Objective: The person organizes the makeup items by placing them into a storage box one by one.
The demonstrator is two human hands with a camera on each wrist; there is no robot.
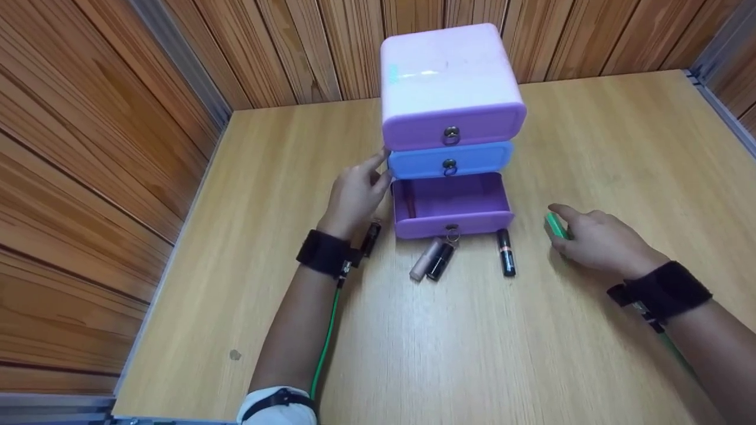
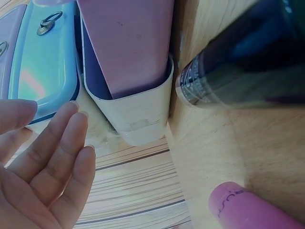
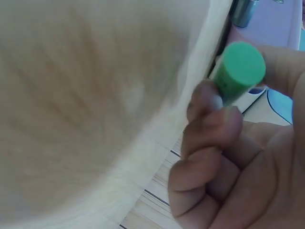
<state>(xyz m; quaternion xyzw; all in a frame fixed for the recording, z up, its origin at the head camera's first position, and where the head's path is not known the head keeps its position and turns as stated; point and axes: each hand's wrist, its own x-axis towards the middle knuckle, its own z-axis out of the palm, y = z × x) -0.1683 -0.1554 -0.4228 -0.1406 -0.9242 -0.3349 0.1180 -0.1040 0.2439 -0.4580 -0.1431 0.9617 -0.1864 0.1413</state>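
Note:
My left hand (image 1: 357, 192) rests with loosely bent fingers against the left side of a small drawer chest (image 1: 452, 71), beside its blue middle drawer (image 1: 422, 163). In the left wrist view, its fingertips lie right at that drawer's edge, with nothing in the palm. The purple bottom drawer (image 1: 452, 224) is pulled out, with a dark red stick (image 1: 410, 199) inside at the left. Over the table to the right, my right hand (image 1: 608, 239) pinches a green lipstick-like tube (image 3: 243, 64) between thumb and fingers, its round green end showing.
A black tube (image 1: 371, 239) lies by my left wrist. In front of the bottom drawer are a greyish-pink tube (image 1: 425, 260) and a black tube (image 1: 440, 262) side by side. Another black tube (image 1: 506, 254) lies at the drawer's right corner. Wooden panels (image 1: 283, 53) border the table.

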